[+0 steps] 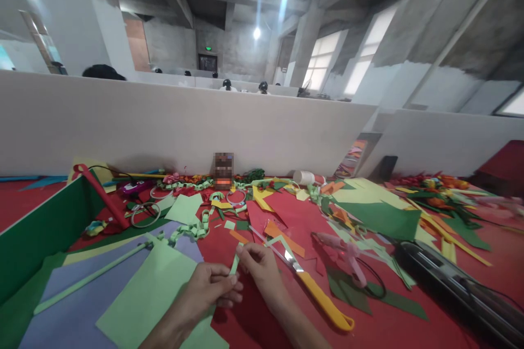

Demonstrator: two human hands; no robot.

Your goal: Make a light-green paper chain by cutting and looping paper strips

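Observation:
Between my two hands is a short light green paper strip (234, 265). My left hand (216, 282) pinches its lower end, and my right hand (257, 259) has its fingers closed at the upper end. To the left lie light green paper sheets (149, 289) and a long thin green paper roll (92, 283). Beyond my left hand runs a light green paper chain (192, 230) of linked loops. Just right of my right hand is a utility knife (323, 300) with a yellow handle, its blade towards the far side.
A pink glue gun (346, 256) with a cord lies on the right, near a long black device (454, 294). A green board (49, 229) stands at the left. Paper scraps cover much of the red table (254, 316). A white partition (184, 125) closes off the back.

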